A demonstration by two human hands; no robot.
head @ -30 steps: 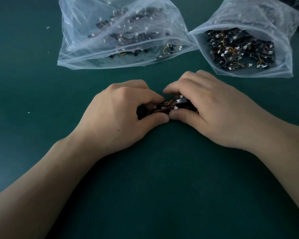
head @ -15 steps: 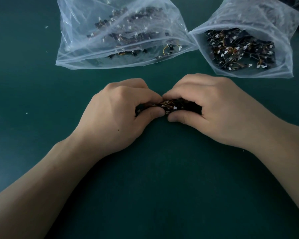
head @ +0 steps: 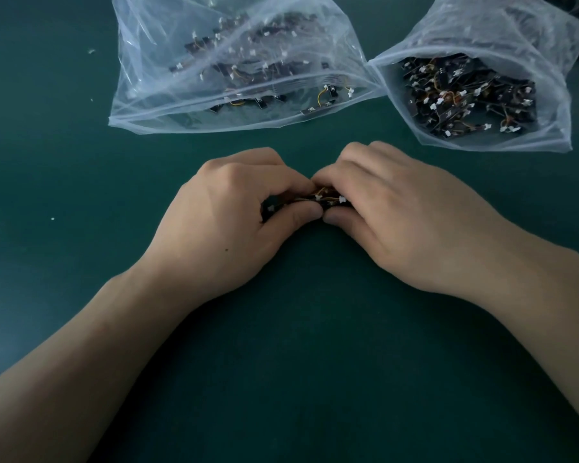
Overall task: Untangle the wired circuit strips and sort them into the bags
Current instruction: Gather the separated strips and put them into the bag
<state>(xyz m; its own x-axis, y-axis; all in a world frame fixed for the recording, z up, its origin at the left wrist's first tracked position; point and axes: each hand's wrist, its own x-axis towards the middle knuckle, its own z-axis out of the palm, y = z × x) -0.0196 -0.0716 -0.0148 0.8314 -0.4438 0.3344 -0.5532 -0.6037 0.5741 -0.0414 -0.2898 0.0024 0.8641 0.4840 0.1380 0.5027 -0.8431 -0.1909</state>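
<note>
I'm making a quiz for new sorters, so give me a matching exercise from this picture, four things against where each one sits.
Things:
1. left bag
2. right bag
3. strip bundle
4. white fleck

Places:
A. pinched between both hands
B. far right of the table
C. alone on the mat, left of the left hand
D. far side, left of the other bag

Pairs: 1-D, 2-B, 3-A, 4-C

Green table [head: 64,182], two bags [head: 234,105]

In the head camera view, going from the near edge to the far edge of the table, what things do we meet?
Forearms → hands: left hand and right hand, both gripping the tangled strips → two plastic bags holding more strips.
</note>
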